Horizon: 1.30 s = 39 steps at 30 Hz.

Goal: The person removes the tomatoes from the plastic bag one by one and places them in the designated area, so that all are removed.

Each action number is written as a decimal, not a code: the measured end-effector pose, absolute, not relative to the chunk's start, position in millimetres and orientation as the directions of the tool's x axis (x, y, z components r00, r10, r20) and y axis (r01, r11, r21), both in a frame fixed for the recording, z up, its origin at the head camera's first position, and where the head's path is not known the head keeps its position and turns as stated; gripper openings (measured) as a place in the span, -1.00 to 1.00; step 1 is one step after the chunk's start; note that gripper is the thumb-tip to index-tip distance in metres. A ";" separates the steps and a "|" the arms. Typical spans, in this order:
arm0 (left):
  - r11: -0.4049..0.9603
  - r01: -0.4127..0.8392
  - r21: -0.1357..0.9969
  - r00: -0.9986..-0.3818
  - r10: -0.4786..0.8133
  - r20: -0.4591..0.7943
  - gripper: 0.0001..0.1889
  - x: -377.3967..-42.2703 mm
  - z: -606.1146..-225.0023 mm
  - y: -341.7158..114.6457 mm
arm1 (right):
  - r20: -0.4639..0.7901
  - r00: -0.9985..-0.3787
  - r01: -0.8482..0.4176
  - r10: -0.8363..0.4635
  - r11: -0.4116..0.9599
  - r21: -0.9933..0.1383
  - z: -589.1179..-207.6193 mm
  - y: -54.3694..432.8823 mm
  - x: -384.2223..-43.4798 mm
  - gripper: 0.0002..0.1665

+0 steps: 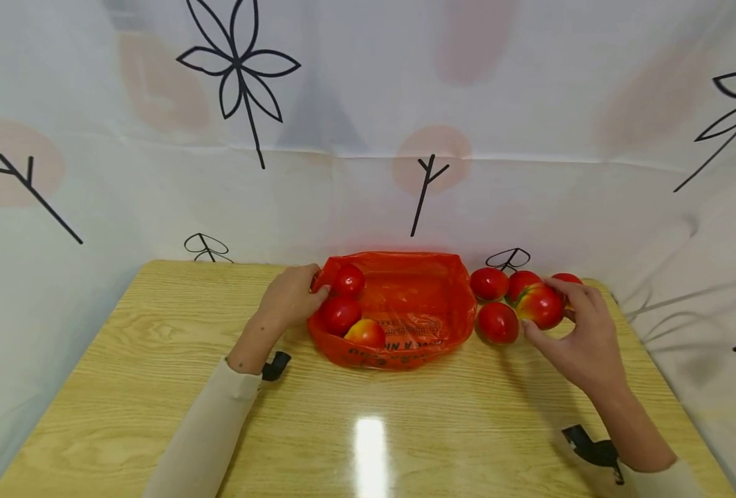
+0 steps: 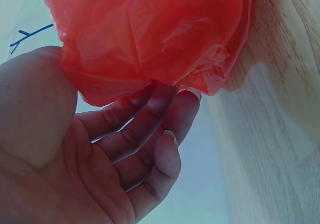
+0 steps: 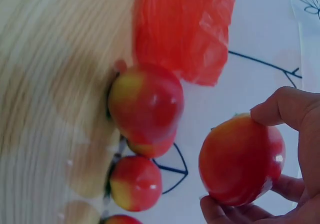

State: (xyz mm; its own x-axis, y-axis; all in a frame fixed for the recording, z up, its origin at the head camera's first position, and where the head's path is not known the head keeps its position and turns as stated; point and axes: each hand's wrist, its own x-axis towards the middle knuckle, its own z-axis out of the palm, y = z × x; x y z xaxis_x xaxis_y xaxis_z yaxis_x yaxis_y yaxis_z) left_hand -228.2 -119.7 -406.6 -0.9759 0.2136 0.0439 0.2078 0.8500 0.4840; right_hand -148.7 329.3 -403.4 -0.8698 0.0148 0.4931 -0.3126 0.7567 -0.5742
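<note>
A red plastic bag (image 1: 405, 294) stands with its mouth wide open near the back of the table. Three red tomatoes, one partly yellow (image 1: 366, 333), lie inside along its left side. My left hand (image 1: 290, 294) grips the bag's left rim, thumb over the edge and fingers against the outside, as the left wrist view shows. To the right of the bag, my right hand (image 1: 582, 339) holds a red and yellow tomato (image 3: 241, 160) with a bit of green at its top, between thumb and fingers. Several more tomatoes (image 1: 497, 323) sit beside and behind it.
The wooden table (image 1: 318, 429) reaches toward me, with a bright light reflection on it. A white patterned cloth (image 1: 343, 194) hangs behind the table and at both sides. Black straps (image 1: 592, 448) show at both wrists.
</note>
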 end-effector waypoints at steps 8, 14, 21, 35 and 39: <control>0.851 0.208 0.483 -0.976 0.216 0.039 -0.78 -228.0 -406.6 -120.5 | 0.458 -0.888 -0.303 -0.033 0.792 -0.530 -400.5 344.2 -152.9 -0.17; 0.852 0.206 0.482 -0.976 0.217 0.034 -0.78 -227.2 -406.0 -120.3 | 0.400 -0.915 -0.262 -0.052 0.830 -0.493 -401.0 353.7 -155.1 -0.21; 0.848 0.207 0.489 -0.975 0.218 0.035 -0.78 -227.3 -406.5 -120.1 | 0.321 -0.944 -0.229 -0.077 0.853 -0.470 -406.1 359.1 -156.0 -0.23; 0.850 0.208 0.485 -0.975 0.221 0.029 -0.77 -227.5 -408.1 -119.8 | 0.263 -0.960 -0.210 -0.096 0.868 -0.450 -417.9 366.2 -160.4 -0.10; 0.850 0.208 0.484 -0.975 0.222 0.029 -0.77 -227.5 -408.1 -119.6 | 0.259 -0.961 -0.211 -0.101 0.870 -0.445 -420.2 366.8 -162.4 -0.09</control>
